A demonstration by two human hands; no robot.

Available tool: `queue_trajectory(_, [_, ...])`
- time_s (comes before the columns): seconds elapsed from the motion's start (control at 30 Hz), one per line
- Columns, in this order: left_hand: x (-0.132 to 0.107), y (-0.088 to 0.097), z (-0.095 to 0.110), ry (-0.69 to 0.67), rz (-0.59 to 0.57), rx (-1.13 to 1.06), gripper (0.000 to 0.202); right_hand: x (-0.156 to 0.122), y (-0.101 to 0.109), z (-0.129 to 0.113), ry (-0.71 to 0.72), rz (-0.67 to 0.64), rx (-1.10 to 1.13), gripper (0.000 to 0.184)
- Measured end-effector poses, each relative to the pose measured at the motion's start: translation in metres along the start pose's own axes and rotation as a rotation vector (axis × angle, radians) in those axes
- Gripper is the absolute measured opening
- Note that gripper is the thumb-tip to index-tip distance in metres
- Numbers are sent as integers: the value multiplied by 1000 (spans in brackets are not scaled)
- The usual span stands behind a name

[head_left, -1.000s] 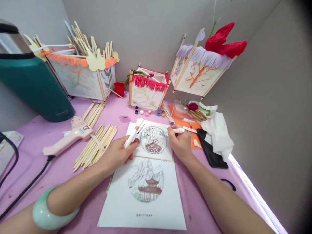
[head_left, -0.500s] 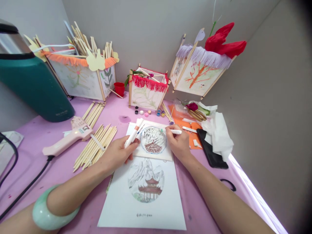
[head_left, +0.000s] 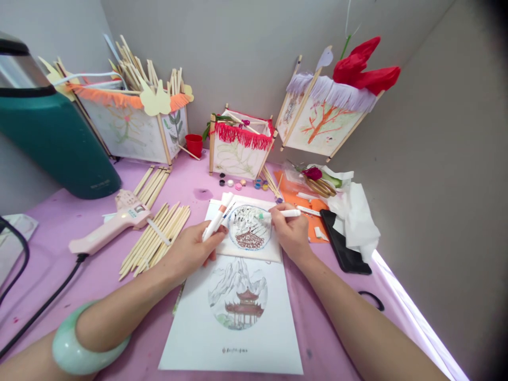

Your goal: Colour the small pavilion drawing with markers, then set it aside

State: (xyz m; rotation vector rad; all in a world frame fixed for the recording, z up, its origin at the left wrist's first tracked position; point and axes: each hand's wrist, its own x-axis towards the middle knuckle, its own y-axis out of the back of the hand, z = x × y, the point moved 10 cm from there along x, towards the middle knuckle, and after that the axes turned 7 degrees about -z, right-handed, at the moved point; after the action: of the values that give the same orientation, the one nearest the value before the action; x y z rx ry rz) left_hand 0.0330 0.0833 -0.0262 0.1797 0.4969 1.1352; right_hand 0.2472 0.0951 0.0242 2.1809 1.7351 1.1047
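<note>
Green-tipped white marker pen (head_left: 283, 214): I'm holding it almost level, tip resting on the drawing's upper right.
Small white paper with round pavilion drawing (head_left: 250, 228): lying flat, partly coloured brown.

Both forearms reach in from the near edge and converge toward the middle. The left hand (head_left: 190, 251) lies thumb-up, fingers curled round pens (head_left: 216, 219) (their ends pointing far). The right hand (head_left: 291, 233), wrist bent left, pinches a pen (head_left: 286, 213) between thumb and fingers.
</note>
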Motion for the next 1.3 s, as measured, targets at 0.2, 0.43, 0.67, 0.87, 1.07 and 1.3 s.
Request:
queue_trajectory(0.2, [0, 0, -1, 1, 4, -15, 37, -3, 13, 2, -6, 129, -10, 20])
queue_trajectory(0.43, [0, 0, 0, -3, 4, -20, 37, -2, 3, 2, 5, 23, 4, 20])
queue_trajectory(0.67, [0, -1, -1, 0, -4, -16, 36, -2, 6, 0, 13, 70, -20, 20])
queue_trajectory(0.87, [0, 0, 0, -3, 5, -12, 38, -1, -2, 1, 11, -13, -7, 21])
queue_trajectory(1.07, [2, 0, -3, -35, 12, -12, 39, -2, -8, -7, 49, -64, 45, 18])
queue_trajectory(1.3, [2, -1, -3, 2, -6, 11, 36, -3, -7, -2, 22, -70, 100, 22])
